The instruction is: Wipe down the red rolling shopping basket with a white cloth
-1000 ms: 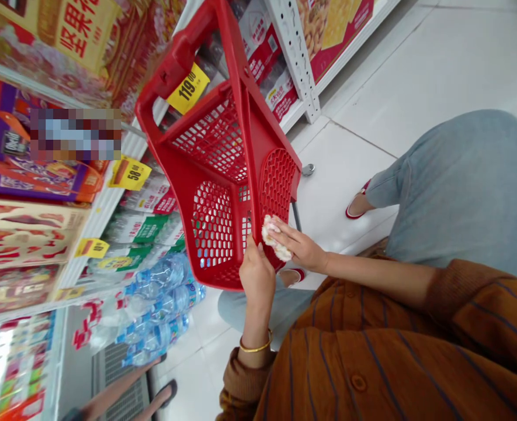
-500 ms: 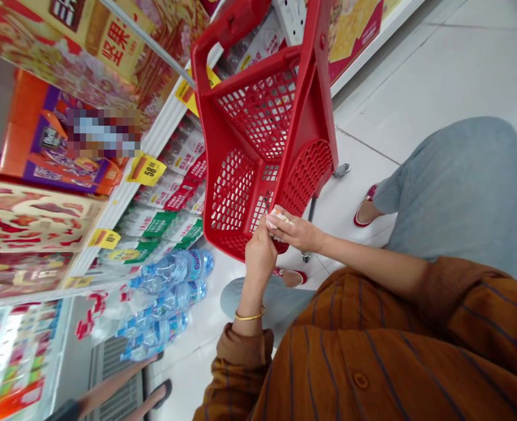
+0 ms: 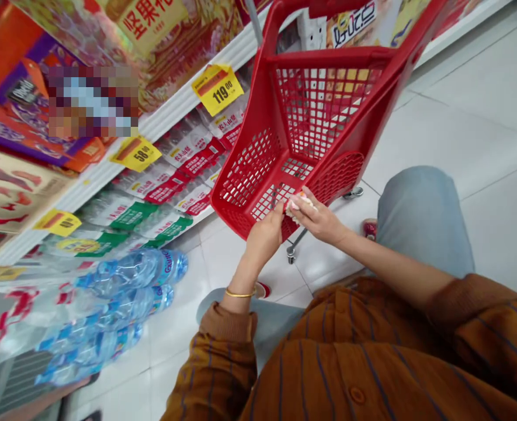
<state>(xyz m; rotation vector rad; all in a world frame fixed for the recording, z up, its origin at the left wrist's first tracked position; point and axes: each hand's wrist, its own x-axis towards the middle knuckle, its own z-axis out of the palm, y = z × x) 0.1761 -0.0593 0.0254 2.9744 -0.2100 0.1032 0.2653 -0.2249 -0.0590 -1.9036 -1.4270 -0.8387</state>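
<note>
In the head view my right hand [image 3: 323,224] is closed around a crumpled white wad [image 3: 299,204] with pink and orange marks; it could be tissue or a soft wrapper. My left hand [image 3: 264,235], with a gold bracelet at the wrist, is closed beside it, thumb on top. What its curled fingers hold, if anything, is hidden. Both hands are over the near edge of a red plastic shopping basket cart [image 3: 328,55], whose mesh sides and bottom show. I cannot tell whether they touch its rim.
Shelves on the left carry boxed goods, yellow price tags [image 3: 218,90] and packs of water bottles [image 3: 188,143]. Large blue-tinted bottles [image 3: 131,272] stand on the floor at lower left, near another person's leg [image 3: 56,397]. White floor tiles [image 3: 481,88] extend to the right.
The view has shifted, so the cart appears farther right and larger. My hands have come slightly apart; the white wad stays in my right hand.
</note>
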